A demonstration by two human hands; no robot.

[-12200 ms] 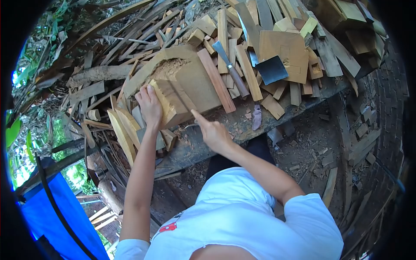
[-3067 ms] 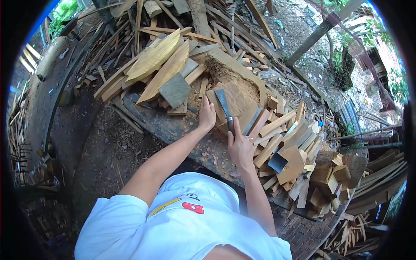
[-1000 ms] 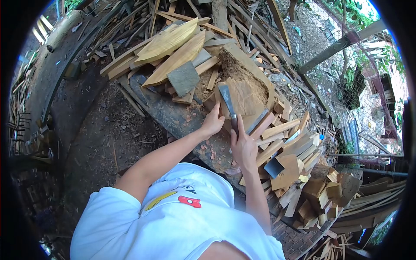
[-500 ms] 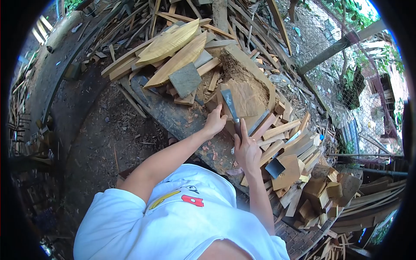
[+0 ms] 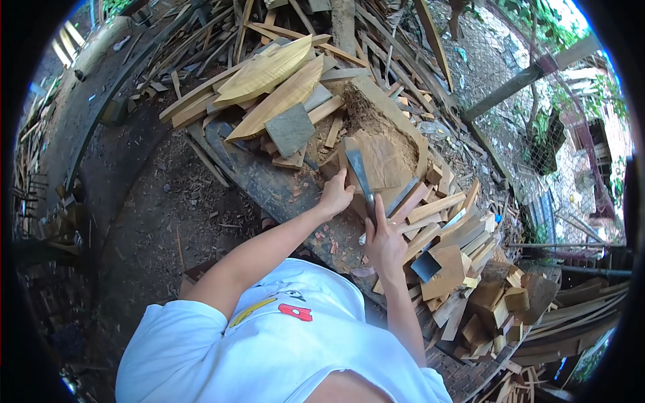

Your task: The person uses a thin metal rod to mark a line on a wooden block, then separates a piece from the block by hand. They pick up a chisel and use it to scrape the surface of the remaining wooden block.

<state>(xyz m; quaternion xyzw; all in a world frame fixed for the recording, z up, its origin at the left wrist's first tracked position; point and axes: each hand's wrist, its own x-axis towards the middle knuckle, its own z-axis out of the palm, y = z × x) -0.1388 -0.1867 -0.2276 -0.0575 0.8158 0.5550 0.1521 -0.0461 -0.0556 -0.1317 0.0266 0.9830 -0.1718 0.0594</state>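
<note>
My right hand (image 5: 385, 243) is wrapped around the handle of a broad-bladed knife (image 5: 361, 173), its index finger stretched along the handle. The dark blade points away from me and lies against a light brown wooden block (image 5: 384, 161). My left hand (image 5: 336, 195) is closed at the block's near left edge, fingers beside the blade; the fingertips are partly hidden. Behind the block is a large hollowed piece of wood (image 5: 393, 111) with a rough, crumbly inside.
A grey square slab (image 5: 289, 129) and leaf-shaped yellow boards (image 5: 265, 72) lie left of the block. Offcuts (image 5: 437, 205) and a dark square plate (image 5: 425, 266) crowd the right side. Wood chips dot the worn bench (image 5: 269, 181). A wire fence stands behind, right.
The whole view has shifted slightly. The knife and both hands stay in nearly the same place at the block, with the blade tip marginally nearer to me.
</note>
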